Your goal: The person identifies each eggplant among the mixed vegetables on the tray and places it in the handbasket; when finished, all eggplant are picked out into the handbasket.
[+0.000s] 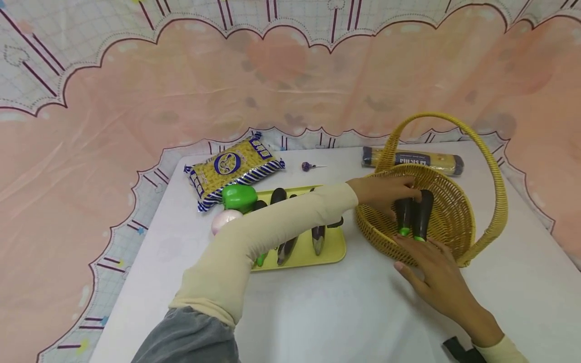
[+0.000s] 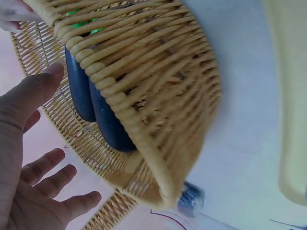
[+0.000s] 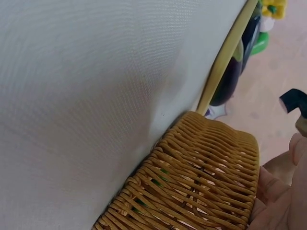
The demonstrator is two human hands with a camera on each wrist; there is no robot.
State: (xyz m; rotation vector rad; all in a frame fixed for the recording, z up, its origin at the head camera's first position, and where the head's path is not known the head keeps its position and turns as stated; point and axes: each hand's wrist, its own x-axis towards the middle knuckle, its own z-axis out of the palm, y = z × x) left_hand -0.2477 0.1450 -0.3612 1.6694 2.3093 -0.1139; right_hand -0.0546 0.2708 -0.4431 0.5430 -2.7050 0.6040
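Two dark eggplants, one (image 1: pixel 404 214) beside the other (image 1: pixel 423 214), lie in the yellow wicker basket (image 1: pixel 463 222) with their green ends toward me. My left hand (image 1: pixel 383 194) reaches over the basket's left rim by the eggplants. In the left wrist view, its fingers (image 2: pixel 50 184) are spread, with nothing between them. At the near rim is my right hand (image 1: pixel 436 282), its extended fingers by the eggplants' green ends. The right wrist view shows its fingers (image 3: pixel 271 187) against the wicker; their tips are partly hidden.
Several eggplants (image 1: pixel 318 239) lie on a yellow tray (image 1: pixel 333 258), partly hidden by my left sleeve. A green bell pepper (image 1: pixel 239 197), a pale pink round thing (image 1: pixel 226 221) and a pasta bag (image 1: pixel 233 169) are at left. A spaghetti pack (image 1: pixel 438 161) lies behind the basket, whose tall handle (image 1: pixel 497 201) arches up.
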